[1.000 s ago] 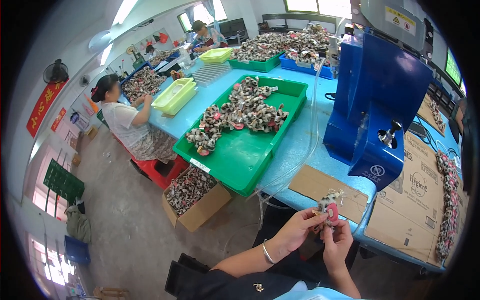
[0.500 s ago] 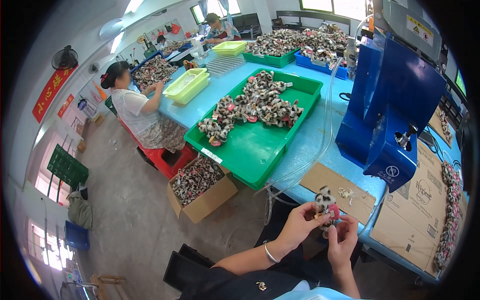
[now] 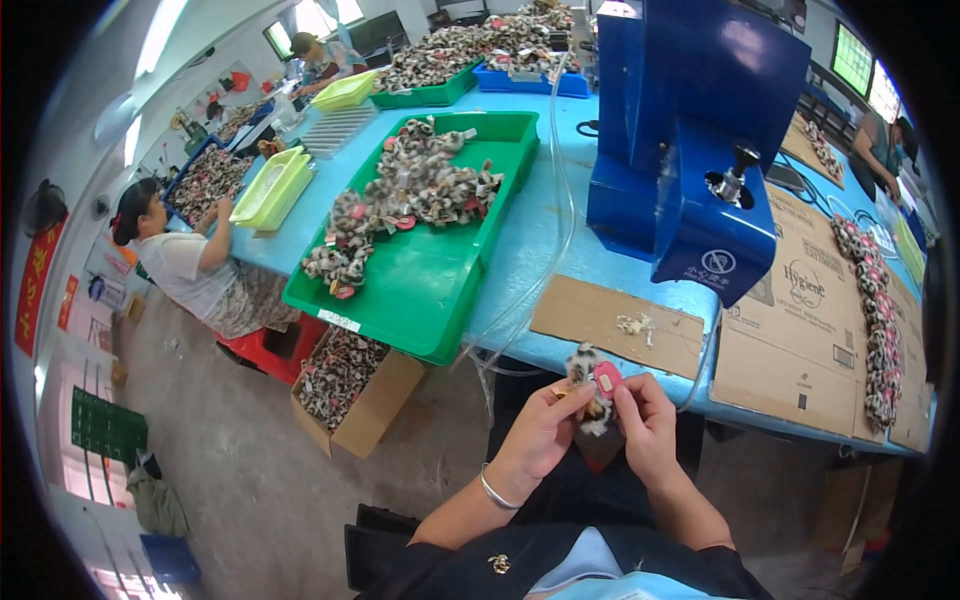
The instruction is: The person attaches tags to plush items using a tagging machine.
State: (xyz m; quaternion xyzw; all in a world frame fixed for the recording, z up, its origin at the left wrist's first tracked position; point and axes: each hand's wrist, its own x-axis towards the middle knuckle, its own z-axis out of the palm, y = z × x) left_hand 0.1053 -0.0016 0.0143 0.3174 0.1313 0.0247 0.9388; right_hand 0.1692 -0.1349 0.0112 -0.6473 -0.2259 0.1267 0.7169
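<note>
Both my hands hold one small furry toy (image 3: 593, 386), brown and white with a pink oval tag, in front of my lap below the table edge. My left hand (image 3: 540, 430) pinches it from the left with fingers curled, a bracelet on that wrist. From the right, my right hand (image 3: 648, 428) grips it, thumb near the pink tag. Just above lies a flat cardboard sheet (image 3: 600, 315) with bits of fluff (image 3: 633, 324) on it.
A green tray (image 3: 440, 280) holds a pile of similar toys. A blue machine (image 3: 700, 150) stands on the blue table, with cardboard boxes (image 3: 800, 330) to its right bearing a row of toys. A carton of toys (image 3: 345, 385) sits on the floor. A seated person (image 3: 195, 265) works at left.
The view has shifted slightly, so the table sits higher and closer. My hands stay together on the toy, turning it a little between the fingers.
</note>
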